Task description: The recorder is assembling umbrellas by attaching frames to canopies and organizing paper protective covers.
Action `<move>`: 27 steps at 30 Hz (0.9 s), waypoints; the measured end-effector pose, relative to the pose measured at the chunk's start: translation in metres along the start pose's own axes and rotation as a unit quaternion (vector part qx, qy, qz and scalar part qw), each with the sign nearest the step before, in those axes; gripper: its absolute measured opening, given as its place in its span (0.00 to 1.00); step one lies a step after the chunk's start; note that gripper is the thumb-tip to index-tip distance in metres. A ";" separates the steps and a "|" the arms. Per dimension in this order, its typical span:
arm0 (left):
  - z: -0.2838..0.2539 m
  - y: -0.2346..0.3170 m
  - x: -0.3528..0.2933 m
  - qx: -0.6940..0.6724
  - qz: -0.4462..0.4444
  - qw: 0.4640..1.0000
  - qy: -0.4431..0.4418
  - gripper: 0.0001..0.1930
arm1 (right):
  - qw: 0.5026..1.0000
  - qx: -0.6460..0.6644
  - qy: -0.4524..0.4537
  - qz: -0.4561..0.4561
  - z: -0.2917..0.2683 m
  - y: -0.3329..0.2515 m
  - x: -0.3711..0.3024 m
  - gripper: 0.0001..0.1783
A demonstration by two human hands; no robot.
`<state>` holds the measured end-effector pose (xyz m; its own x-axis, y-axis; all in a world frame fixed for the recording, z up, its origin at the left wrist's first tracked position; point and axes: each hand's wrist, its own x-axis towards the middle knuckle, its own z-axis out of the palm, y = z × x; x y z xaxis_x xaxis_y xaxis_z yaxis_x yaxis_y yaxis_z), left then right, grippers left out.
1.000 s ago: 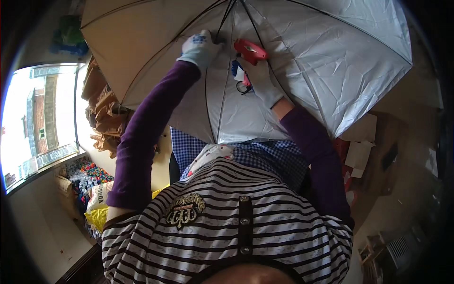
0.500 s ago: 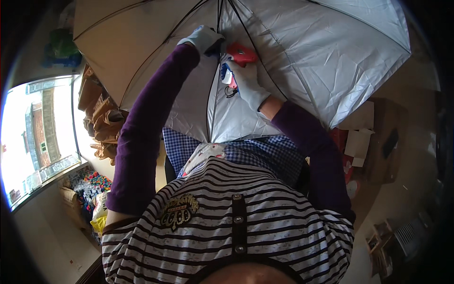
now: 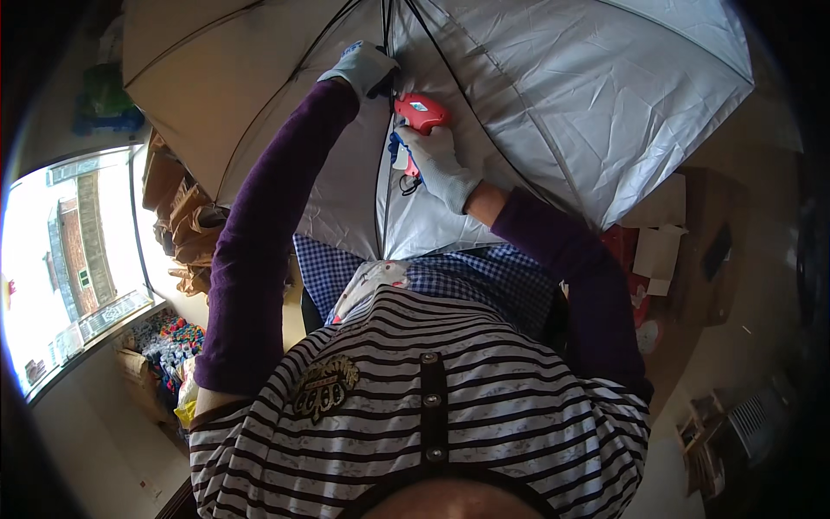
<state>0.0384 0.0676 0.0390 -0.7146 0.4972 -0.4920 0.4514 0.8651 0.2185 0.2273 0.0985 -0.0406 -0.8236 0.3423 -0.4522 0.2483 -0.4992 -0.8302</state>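
An opened silver-grey umbrella (image 3: 519,112) spreads before me, its inner side with dark ribs facing me. My left hand (image 3: 365,67), in a white glove with blue-coated fingers, closes around the dark rib (image 3: 388,104) near the upper middle; its fingertips are partly hidden. Just to the right, my gloved right hand (image 3: 437,163) grips a red pistol-shaped hand tool (image 3: 423,113) by its handle. The tool's narrow front points at the rib just below my left fingers; I cannot tell whether it touches. A small black loop hangs from the handle's bottom.
Blue checked cloth (image 3: 493,272) covers my lap under the umbrella's near edge. Brown paper bundles (image 3: 186,216) stand at the left by a bright window (image 3: 82,259), with a heap of colourful small items (image 3: 169,342) below. Cardboard (image 3: 657,255) and a wooden stool (image 3: 702,424) are at the right.
The red tool has tilted and moved left, its front now close to the rib. My right hand has moved left and down with it. My left hand and the umbrella have shifted slightly left.
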 end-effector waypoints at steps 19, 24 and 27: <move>0.003 -0.017 0.007 0.108 0.116 0.987 0.011 0.11 | 0.996 0.049 -0.073 -0.014 -0.006 0.007 0.009 0.08; -0.007 -0.018 0.005 0.067 0.146 0.986 -0.037 0.10 | 0.979 0.196 -0.044 -0.027 -0.003 0.037 0.029 0.08; -0.009 -0.013 -0.002 0.088 0.188 0.978 -0.027 0.10 | 0.951 0.286 -0.094 0.070 -0.010 0.029 0.033 0.08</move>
<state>0.0290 0.0565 0.0450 -0.4530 0.7697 -0.4499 0.7657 0.5944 0.2459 0.2123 0.1038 -0.0829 -0.8927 0.1203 -0.4344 0.0873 -0.8994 -0.4284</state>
